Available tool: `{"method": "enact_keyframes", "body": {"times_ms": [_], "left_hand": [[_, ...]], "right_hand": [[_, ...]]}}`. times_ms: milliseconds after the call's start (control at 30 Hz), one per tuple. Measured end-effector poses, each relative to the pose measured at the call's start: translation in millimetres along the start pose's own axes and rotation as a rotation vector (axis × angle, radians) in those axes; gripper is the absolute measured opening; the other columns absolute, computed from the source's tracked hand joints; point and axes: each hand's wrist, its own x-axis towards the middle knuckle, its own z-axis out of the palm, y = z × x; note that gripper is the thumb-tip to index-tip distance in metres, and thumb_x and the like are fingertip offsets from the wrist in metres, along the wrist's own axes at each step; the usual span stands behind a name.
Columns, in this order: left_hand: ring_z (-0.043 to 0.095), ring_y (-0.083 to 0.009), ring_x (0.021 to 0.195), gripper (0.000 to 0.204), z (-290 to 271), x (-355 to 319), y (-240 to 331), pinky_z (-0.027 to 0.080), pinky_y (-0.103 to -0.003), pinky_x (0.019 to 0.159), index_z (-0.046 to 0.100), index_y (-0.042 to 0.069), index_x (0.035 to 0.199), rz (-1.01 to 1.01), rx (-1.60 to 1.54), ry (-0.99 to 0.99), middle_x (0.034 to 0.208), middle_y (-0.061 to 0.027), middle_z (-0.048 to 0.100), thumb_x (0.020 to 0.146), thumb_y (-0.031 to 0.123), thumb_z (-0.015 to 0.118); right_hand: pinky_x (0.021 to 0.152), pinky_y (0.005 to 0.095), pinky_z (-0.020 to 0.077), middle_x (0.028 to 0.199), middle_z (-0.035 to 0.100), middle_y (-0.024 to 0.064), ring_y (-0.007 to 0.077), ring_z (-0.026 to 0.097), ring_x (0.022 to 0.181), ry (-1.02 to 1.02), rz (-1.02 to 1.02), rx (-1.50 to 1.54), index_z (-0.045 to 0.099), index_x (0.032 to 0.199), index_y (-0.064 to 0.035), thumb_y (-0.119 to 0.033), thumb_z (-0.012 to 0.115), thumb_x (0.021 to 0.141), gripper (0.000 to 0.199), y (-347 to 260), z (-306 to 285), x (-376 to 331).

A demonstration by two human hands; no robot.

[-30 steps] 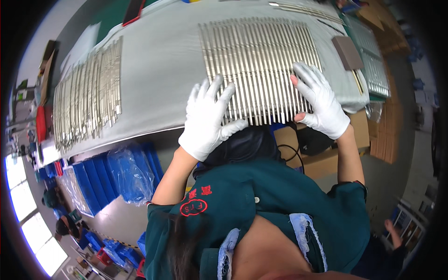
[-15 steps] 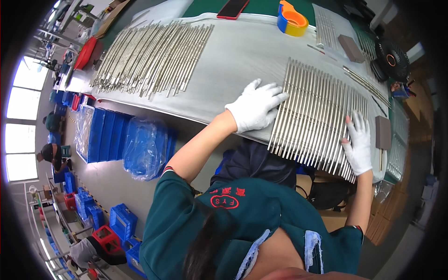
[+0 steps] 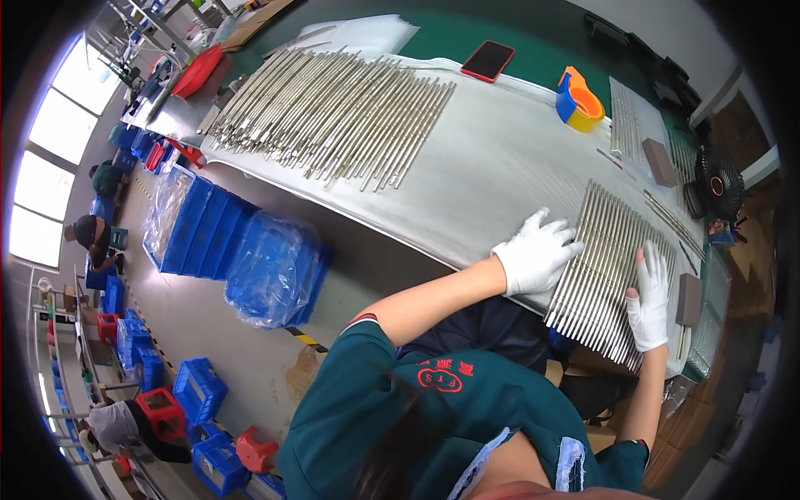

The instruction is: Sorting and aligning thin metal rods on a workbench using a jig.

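The row of silvery rods lies on the cloth, its rods side by side and slanting, their near ends right at the table's front edge; whether they overhang it, I cannot tell. The left hand, in a white glove, is flat and fairly wide, its fingertips at the row's left edge and its palm over the cloth beside it. The right hand, gloved too, is stretched out with the thumb apart from the fingers, lying over the row's right side.

Left of the row, past the left hand, a broad stretch of cloth runs to the heap, a larger, looser spread of rods with uneven ends. That stretch is the widest room for moving. Beyond the row's far end, cloth continues up to the tape dispenser; the phone is farther off, beyond and left of the row, by the cloth's far edge.

Room is tighter to the right of the row: a block is just beside it, and some thin strips slant near its far right corner. The fan is farther out past that corner. Well left of the row, below the table's front edge, blue crates stand on the floor.
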Motion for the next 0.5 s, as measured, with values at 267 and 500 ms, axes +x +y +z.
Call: {"method": "enact_keyframes", "body": {"times_ms": [267,500], "left_hand": [[0.05,-0.0304,0.112,0.04,-78,-61,-44,0.035,-0.046,0.098,0.054,0.006,0.116,-0.312,0.18,0.407,0.115,-0.014,0.057,0.079,0.017,0.061],[0.058,-0.0305,0.089,0.03,-143,-152,-139,0.046,-0.043,0.078,0.062,0.006,0.102,-0.757,0.711,0.397,0.098,-0.0128,0.062,0.079,0.025,0.059]], "right_hand": [[0.109,0.0472,0.0197,0.134,0.038,0.0261,0.0407,0.032,0.128,-0.049,-0.466,0.19,0.04,0.133,-0.003,-0.047,0.043,0.088,0.063,-124,43,144],[0.105,0.0437,0.0283,0.131,0.044,0.0217,0.0356,0.04,0.123,0.08,-0.615,0.394,0.042,0.129,-0.0004,-0.033,0.053,0.086,0.056,-211,92,223]]}}
